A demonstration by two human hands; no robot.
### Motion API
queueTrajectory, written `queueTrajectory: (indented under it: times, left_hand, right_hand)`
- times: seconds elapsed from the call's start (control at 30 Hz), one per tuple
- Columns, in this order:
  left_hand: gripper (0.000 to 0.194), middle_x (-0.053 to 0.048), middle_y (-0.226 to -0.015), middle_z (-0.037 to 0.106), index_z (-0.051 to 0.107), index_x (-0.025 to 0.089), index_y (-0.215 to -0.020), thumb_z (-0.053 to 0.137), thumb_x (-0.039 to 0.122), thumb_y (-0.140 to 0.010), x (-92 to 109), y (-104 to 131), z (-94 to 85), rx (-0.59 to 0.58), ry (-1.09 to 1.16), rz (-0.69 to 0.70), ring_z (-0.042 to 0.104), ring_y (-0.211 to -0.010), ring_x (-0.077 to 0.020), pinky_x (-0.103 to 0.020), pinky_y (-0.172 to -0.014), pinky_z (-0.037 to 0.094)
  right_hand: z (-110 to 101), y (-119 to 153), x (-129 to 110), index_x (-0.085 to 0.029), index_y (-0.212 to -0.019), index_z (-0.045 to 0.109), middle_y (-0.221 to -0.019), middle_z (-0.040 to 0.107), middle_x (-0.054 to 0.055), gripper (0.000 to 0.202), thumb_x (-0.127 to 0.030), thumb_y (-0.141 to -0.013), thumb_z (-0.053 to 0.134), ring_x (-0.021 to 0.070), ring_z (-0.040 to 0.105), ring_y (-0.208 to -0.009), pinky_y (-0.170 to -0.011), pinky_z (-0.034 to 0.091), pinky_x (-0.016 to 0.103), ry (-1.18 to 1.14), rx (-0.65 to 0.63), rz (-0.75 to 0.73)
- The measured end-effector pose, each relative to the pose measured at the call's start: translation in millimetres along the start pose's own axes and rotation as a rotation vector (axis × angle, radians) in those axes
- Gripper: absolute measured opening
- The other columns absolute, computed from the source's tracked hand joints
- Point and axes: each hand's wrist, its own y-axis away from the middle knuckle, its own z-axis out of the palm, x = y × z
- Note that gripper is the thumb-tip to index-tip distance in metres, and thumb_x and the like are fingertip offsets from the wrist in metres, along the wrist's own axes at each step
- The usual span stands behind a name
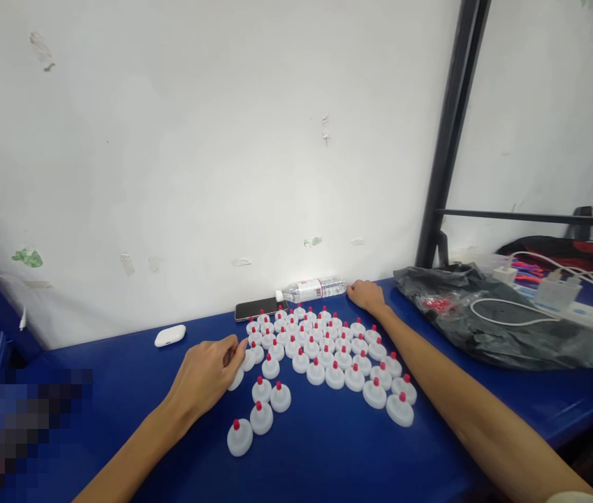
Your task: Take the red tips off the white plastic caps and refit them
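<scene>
Many white round caps with red tips (pixel 334 375) stand upright on the blue tabletop (pixel 317 440), most of them crowded in a group between my arms. My left hand (pixel 205 370) is at the left edge of this group, its thumb and fingers drawn together over two white caps (pixel 236 379). Those caps' tips are hidden behind the fingers, and I cannot see what is pinched. Several caps (pixel 240 438) stand nearer to me, apart from the main group. Beyond the caps, my right hand (pixel 365 295) rests closed on the table by the base of a lying clear plastic bottle (pixel 309 289).
A dark-screened phone (pixel 257 309) lies by the bottle's cap, near the white wall. To the left is a white earbud case (pixel 170 336). On the right, a black plastic bag (pixel 464 321), white cables and a charger (pixel 558 290) lie beside a black metal post (pixel 445 140).
</scene>
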Motion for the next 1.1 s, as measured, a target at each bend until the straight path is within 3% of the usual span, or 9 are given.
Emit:
queueTrajectory:
  times: [0.2,0.47,1.1]
  left_hand:
    - [0.041,0.002,-0.058,0.055,0.042,0.024,-0.068,0.030,0.044,-0.102,0.3,-1.7,1.0,-0.032,0.003,0.009,0.050,-0.054,-0.0178,-0.030,-0.059,0.024]
    - [0.040,0.001,-0.060,0.057,0.055,0.024,-0.078,0.031,0.046,-0.101,-0.7,-1.0,-0.1,-0.052,0.002,0.018,0.053,-0.057,-0.0190,-0.030,-0.060,0.027]
    - [0.041,0.001,-0.064,0.061,0.053,0.023,-0.072,0.034,0.046,-0.101,-0.2,0.1,2.2,-0.048,-0.011,0.028,0.056,-0.060,-0.0178,-0.029,-0.060,0.028]
  right_hand:
    - [-0.6,0.3,-0.7,-0.016,-0.122,0.062,-0.124,0.064,0.010,0.032,-0.037,-0.099,0.060,0.0234,0.064,-0.107,-0.092,0.054,0.046,-0.012,0.000,0.007]
    - [-1.4,1.4,-0.9,-0.016,-0.126,0.061,-0.127,0.062,0.010,0.034,-0.036,-0.098,0.061,0.0238,0.064,-0.108,-0.091,0.055,0.045,-0.032,-0.002,0.010]
    - [2.0,-1.9,0.7,-0.016,-0.122,0.063,-0.123,0.064,0.010,0.032,-0.038,-0.099,0.060,0.0233,0.064,-0.107,-0.093,0.054,0.046,-0.010,0.004,0.008]
